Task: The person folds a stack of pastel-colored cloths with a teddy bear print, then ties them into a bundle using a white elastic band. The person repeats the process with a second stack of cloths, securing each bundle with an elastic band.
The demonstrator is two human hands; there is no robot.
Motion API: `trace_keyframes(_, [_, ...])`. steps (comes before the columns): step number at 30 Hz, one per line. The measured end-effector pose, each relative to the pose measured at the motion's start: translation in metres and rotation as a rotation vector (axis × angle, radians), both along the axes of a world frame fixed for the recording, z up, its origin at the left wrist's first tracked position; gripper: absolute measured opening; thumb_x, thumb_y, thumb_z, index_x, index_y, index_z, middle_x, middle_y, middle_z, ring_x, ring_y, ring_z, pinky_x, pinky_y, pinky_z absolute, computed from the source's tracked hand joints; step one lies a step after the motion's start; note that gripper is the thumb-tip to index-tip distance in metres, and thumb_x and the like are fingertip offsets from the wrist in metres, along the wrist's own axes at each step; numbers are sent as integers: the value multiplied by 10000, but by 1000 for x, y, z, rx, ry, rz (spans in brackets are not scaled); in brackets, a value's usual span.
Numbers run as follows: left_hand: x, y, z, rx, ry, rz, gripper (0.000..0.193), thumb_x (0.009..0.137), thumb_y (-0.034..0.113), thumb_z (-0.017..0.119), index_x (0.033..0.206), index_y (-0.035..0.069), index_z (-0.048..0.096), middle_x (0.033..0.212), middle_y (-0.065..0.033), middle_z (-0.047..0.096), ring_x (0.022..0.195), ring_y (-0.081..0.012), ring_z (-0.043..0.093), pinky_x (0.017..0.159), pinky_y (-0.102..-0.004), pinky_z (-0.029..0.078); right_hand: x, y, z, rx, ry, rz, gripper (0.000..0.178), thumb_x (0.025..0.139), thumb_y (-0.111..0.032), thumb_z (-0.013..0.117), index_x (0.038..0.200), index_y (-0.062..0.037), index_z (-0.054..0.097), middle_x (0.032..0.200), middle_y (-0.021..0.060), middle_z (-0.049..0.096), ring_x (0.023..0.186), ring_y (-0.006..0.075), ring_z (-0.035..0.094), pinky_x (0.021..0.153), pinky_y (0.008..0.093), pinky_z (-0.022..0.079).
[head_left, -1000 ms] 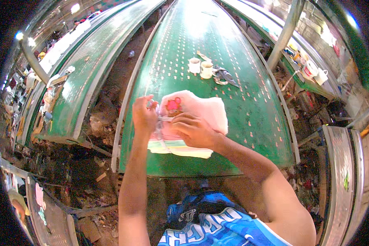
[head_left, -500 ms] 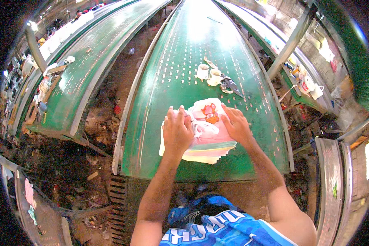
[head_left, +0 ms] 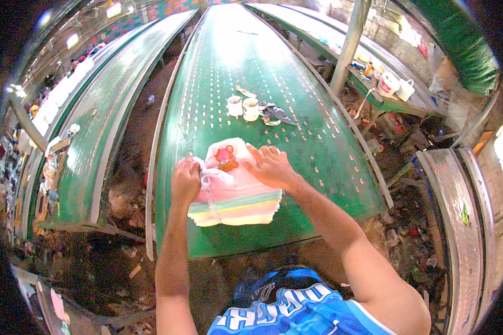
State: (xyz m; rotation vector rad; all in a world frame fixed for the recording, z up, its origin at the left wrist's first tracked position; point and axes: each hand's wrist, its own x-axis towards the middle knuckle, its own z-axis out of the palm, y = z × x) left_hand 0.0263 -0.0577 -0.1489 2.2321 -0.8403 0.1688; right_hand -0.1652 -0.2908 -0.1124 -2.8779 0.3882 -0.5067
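A bundle of stacked cloths (head_left: pixel 240 192) in pink, green, yellow and cream layers rests on the green table near its front edge. A white strip (head_left: pixel 211 192) is tied round it, with a loose knot on top and one length running down the near side. Beside the knot, the top cloth carries a red and orange bear print (head_left: pixel 227 158). My left hand (head_left: pixel 185 181) is closed at the bundle's left edge, with white cloth bunched by its fingertips. Across the upper right corner lies my right hand (head_left: pixel 271 167), its fingers spread.
Farther along the long green table (head_left: pixel 235 72) stand two pale cups (head_left: pixel 243 108) beside a dark crumpled cloth (head_left: pixel 276 113). Small printed marks run in rows over the surface. Parallel tables flank it; the right one holds a white bucket (head_left: pixel 389 84). A metal post (head_left: pixel 351 47) rises there.
My view has shifted, so the table and bundle appear farther left. My left hand has gone from lying on the cloths to curling at their left edge. More of the bundle's layered near side shows.
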Motion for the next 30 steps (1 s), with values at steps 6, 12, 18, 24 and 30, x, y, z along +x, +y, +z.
trace_keyframes(6, [-83,9,36,-59,-719,98,401,976,203,655,1342,39,638,1446,-202,585,1339,-408,549,1185,-613,335,-29,-3,4,-243,-333,178,556,1009,-439,587,1462,-118,566,1470,169,560,1418,382,468,1175,636,294])
trace_keyframes(12, [-188,-52,25,266,-566,-119,627,1028,398,582,1491,-19,510,1601,-201,436,1527,-404,338,1235,-667,190,-89,-28,-1,-197,-195,366,566,1026,-408,586,1523,-145,520,1648,103,411,1529,355,350,1250,606,204])
trace_keyframes(18, [-230,-89,33,358,-510,52,685,1040,458,548,1534,-7,457,1643,-212,377,1539,-431,298,1242,-679,150,-147,-85,-29,-49,-198,324,644,1030,-427,589,1587,-148,426,1663,197,357,1525,402,342,1231,606,240])
trace_keyframes(24, [-284,-110,19,307,-473,1,770,1029,487,558,1631,68,323,1701,-208,267,1582,-436,214,1261,-669,89,-198,-125,-90,123,-163,294,629,985,-370,694,1530,-125,500,1569,184,485,1454,399,436,1195,578,308])
trace_keyframes(30, [-299,-106,25,256,-440,-42,757,964,390,650,1576,36,382,1674,-259,281,1555,-489,238,1251,-646,193,-218,-115,-134,356,-86,362,571,955,-292,735,1461,-88,565,1419,183,616,1326,389,553,1136,520,394])
